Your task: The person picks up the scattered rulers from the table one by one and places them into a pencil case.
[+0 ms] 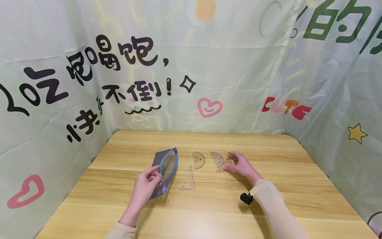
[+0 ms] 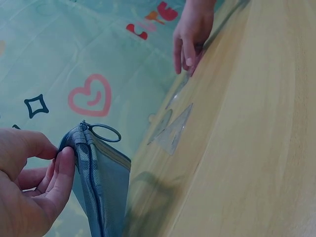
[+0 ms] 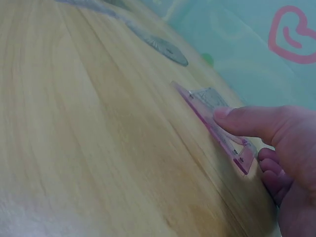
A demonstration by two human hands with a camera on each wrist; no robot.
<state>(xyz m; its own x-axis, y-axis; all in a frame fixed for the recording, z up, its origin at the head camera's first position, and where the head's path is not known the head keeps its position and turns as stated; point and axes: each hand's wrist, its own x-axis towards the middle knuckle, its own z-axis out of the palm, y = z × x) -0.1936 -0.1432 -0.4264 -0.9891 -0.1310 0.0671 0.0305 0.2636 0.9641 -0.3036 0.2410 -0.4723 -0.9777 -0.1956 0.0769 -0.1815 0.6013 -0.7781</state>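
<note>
My left hand (image 1: 145, 186) pinches the rim of a blue-grey zip pouch (image 1: 161, 155) between thumb and fingers. The pouch stands tilted on the table with its mouth gaping to the right; its ring zip pull (image 2: 106, 132) shows in the left wrist view. Farther right, my right hand (image 1: 243, 166) grips a small pink set square (image 3: 242, 165), thumb laid over it and other fingers curled at its far side. Just left of that lies a clear curved protractor (image 1: 217, 159), partly overlapped by the pink piece in the right wrist view.
Between the hands, a clear semicircular protractor (image 1: 199, 161) and a clear set square (image 1: 191, 181) lie flat on the wooden table (image 1: 209, 212). A small black device (image 1: 246, 198) sits at the right cuff. Printed cloth curtains (image 1: 238, 66) enclose the table's back and sides.
</note>
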